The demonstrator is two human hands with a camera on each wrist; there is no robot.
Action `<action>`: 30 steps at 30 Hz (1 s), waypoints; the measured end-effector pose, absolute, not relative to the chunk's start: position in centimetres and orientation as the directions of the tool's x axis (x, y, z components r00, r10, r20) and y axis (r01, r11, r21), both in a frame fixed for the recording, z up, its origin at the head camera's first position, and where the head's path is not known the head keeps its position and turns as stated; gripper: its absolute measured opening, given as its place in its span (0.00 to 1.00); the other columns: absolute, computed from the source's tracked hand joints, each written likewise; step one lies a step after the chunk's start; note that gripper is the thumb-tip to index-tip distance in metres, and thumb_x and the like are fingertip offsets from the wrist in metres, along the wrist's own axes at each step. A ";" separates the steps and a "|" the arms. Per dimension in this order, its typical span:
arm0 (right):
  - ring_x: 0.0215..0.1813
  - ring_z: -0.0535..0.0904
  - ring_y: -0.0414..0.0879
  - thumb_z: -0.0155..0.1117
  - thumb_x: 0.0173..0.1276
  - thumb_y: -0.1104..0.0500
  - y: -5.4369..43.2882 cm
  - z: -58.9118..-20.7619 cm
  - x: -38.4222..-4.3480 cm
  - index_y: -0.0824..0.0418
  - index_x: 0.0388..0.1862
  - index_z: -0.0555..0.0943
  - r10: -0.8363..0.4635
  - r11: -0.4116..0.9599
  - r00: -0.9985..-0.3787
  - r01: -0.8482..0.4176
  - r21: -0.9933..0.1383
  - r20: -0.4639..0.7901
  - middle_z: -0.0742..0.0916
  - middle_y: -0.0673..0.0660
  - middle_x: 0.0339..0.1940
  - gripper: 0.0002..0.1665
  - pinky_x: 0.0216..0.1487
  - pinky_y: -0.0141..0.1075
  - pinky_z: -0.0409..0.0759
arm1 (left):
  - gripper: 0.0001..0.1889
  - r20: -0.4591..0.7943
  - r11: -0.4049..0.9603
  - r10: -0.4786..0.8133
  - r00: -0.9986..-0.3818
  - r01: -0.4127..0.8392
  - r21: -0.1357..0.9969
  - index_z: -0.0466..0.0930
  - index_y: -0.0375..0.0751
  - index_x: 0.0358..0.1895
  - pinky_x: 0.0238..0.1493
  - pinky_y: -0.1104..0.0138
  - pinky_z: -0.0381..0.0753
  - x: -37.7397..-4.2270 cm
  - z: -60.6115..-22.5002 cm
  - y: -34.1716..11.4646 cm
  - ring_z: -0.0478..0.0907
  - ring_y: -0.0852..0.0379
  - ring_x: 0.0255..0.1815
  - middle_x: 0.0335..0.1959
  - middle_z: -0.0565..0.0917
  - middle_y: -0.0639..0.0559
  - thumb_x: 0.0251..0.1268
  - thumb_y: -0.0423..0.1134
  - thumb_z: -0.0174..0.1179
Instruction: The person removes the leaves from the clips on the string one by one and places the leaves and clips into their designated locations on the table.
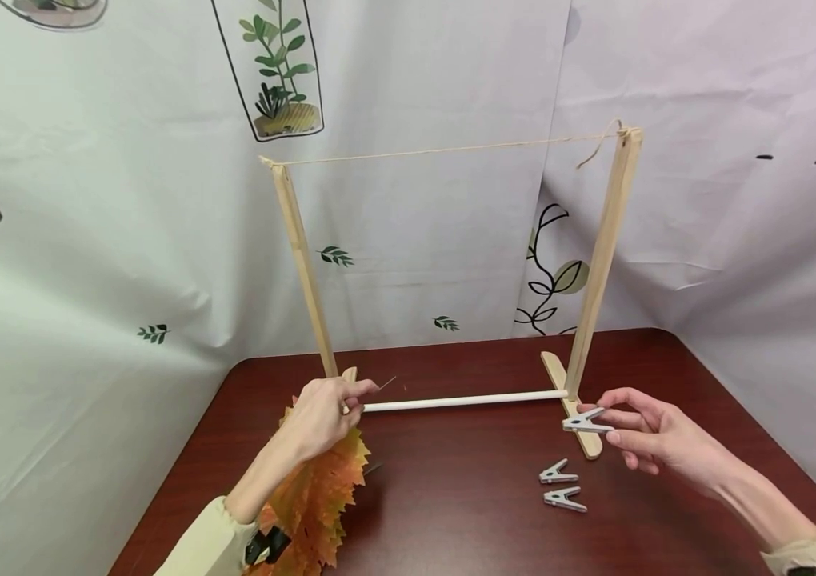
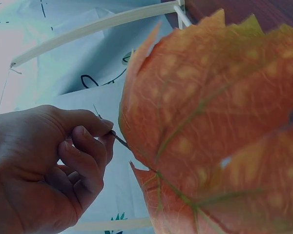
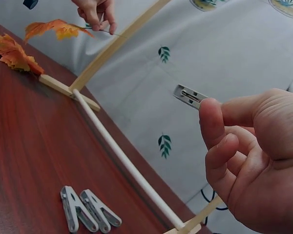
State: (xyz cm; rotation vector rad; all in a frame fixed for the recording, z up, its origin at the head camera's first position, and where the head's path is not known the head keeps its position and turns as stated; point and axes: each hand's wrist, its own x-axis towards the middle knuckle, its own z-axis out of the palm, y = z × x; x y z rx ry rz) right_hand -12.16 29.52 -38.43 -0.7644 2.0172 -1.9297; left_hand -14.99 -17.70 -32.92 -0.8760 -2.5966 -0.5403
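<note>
My left hand [image 1: 322,420] pinches the thin stem of an orange-yellow maple leaf [image 2: 195,102] between thumb and fingers. The leaf hangs below that hand, near the left foot of a wooden frame. In my right hand [image 1: 667,444] a grey clothespin [image 1: 586,422] is pinched between thumb and fingers, raised in front of the frame's right foot [image 1: 555,370]. Two more grey clothespins, one [image 1: 558,473] behind the other [image 1: 565,500], lie on the table just left of the right hand. Another orange leaf [image 3: 14,54] lies on the table at the left.
The frame has two wooden uprights, left [image 1: 303,264] and right [image 1: 606,256], joined low down by a white rod [image 1: 466,400]. A thin string [image 1: 444,150] runs between their tops. A dark red table [image 1: 451,480] carries it, before a printed white cloth [image 1: 415,256].
</note>
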 end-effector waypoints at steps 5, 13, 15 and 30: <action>0.21 0.71 0.50 0.54 0.73 0.74 29.5 -39.0 -11.8 0.60 0.57 0.70 -0.537 0.010 -0.827 -0.203 -0.979 0.166 0.83 0.52 0.62 0.18 0.15 0.47 0.56 | 0.18 0.439 0.743 0.488 -0.755 0.623 0.245 0.90 0.45 0.42 0.20 0.71 0.68 -14.7 -33.3 -18.1 0.73 0.65 0.21 0.22 0.79 0.63 0.49 0.22 0.65; 0.21 0.71 0.51 0.52 0.73 0.75 29.6 -40.4 -11.4 0.59 0.58 0.70 -0.557 -0.006 -0.816 -0.185 -0.983 0.157 0.85 0.58 0.56 0.20 0.15 0.48 0.58 | 0.20 0.429 0.767 0.459 -0.778 0.591 0.250 0.90 0.44 0.43 0.22 0.71 0.71 -14.3 -34.2 -18.8 0.78 0.62 0.23 0.23 0.82 0.58 0.47 0.21 0.66; 0.21 0.69 0.54 0.51 0.73 0.75 29.7 -40.7 -11.4 0.60 0.59 0.69 -0.568 -0.036 -0.806 -0.176 -0.984 0.165 0.85 0.58 0.58 0.19 0.15 0.49 0.56 | 0.19 0.420 0.776 0.444 -0.791 0.574 0.260 0.90 0.42 0.43 0.22 0.71 0.72 -14.2 -34.4 -19.0 0.79 0.61 0.24 0.24 0.83 0.56 0.47 0.20 0.66; 0.22 0.65 0.58 0.51 0.73 0.76 29.6 -42.8 -10.4 0.63 0.58 0.69 -0.568 -0.076 -0.807 -0.144 -0.987 0.161 0.82 0.54 0.64 0.18 0.16 0.50 0.53 | 0.18 0.397 0.815 0.424 -0.814 0.534 0.225 0.91 0.43 0.42 0.17 0.71 0.62 -13.5 -35.9 -19.7 0.66 0.64 0.19 0.21 0.77 0.58 0.49 0.21 0.65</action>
